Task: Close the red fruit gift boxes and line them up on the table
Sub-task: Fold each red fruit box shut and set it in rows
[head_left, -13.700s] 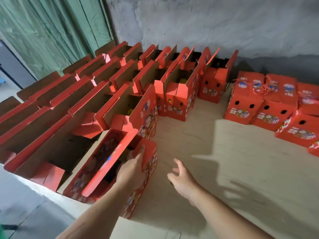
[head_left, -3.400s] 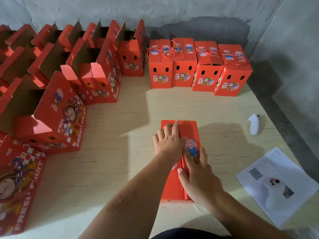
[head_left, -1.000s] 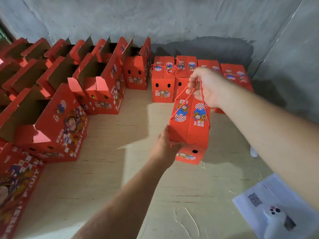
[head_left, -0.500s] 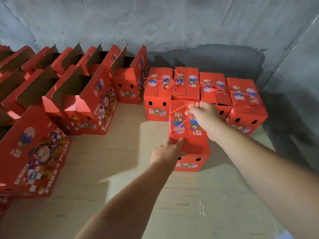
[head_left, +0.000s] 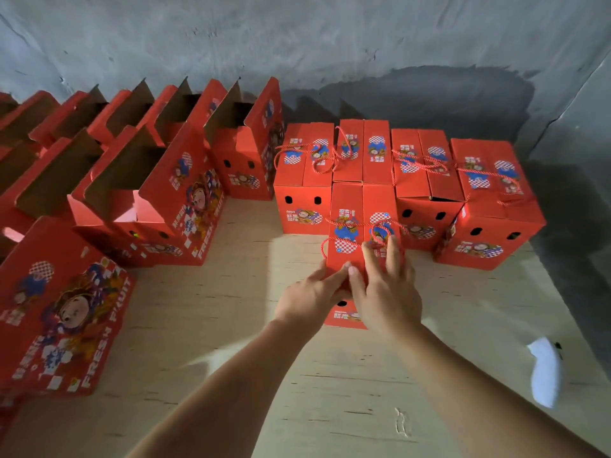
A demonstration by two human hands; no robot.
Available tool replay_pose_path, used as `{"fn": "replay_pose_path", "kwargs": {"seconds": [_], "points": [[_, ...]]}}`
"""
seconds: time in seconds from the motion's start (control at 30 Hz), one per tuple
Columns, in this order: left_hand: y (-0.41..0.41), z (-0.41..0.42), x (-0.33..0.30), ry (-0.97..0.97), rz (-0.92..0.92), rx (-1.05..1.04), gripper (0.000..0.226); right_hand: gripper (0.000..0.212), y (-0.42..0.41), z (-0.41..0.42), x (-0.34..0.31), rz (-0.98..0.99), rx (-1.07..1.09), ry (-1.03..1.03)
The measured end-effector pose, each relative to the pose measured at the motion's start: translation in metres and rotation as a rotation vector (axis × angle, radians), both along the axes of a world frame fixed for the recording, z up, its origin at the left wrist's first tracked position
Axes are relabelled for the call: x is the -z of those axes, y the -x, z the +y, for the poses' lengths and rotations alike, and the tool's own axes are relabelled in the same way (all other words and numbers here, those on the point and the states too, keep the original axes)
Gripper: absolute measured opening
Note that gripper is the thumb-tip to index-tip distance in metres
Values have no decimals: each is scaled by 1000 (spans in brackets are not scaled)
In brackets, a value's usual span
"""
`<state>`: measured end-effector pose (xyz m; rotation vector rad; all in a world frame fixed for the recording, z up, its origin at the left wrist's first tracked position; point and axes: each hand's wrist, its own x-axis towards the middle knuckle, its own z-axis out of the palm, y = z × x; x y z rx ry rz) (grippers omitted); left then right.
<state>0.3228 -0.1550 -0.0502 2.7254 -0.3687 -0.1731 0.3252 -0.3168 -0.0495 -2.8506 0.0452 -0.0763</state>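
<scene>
A closed red fruit gift box (head_left: 355, 206) stands on the wooden table (head_left: 231, 309), just in front of a row of several closed boxes (head_left: 426, 180) along the wall. Its red rope handle (head_left: 380, 226) lies loose on the lid. My left hand (head_left: 310, 294) grips the box's near left corner, thumb on top. My right hand (head_left: 386, 292) lies flat on the near part of the lid with its fingers spread, holding nothing. The near face of the box is mostly hidden by both hands.
Several open red boxes (head_left: 158, 193) with raised flaps fill the left side back to the grey wall (head_left: 330, 44). One red box (head_left: 62, 309) lies on its side at the near left. A blurred white object (head_left: 545, 371) sits near the table's right edge.
The box has come down from being carried by its rope and now stands before the row. My right hand has let go of the rope and lies flat on the lid.
</scene>
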Motion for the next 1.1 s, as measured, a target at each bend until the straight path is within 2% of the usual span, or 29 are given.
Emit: {"fn": "replay_pose_path", "kwargs": {"seconds": [0.1, 0.27, 0.4, 0.53, 0.63, 0.73, 0.87, 1.1], "points": [[2, 4, 4, 62, 2, -33, 54, 60, 2, 1, 2, -27, -43, 114], [1, -2, 1, 246, 103, -87, 55, 62, -3, 4, 1, 65, -26, 194], [24, 19, -8, 428, 164, -64, 61, 68, 15, 34, -9, 81, 16, 47], [64, 61, -13, 624, 168, -141, 62, 63, 44, 92, -27, -96, -134, -106], [94, 110, -13, 766, 152, -283, 54, 65, 52, 141, -35, -9, -203, -225], [143, 167, 4, 720, 83, -446, 45, 68, 53, 190, -40, 82, -299, -330], [189, 223, 32, 595, 170, -596, 46, 71, 30, 264, -53, 171, -472, -268], [147, 295, 17, 529, 101, -639, 41, 84, -49, 407, -74, 142, -604, -67]]}}
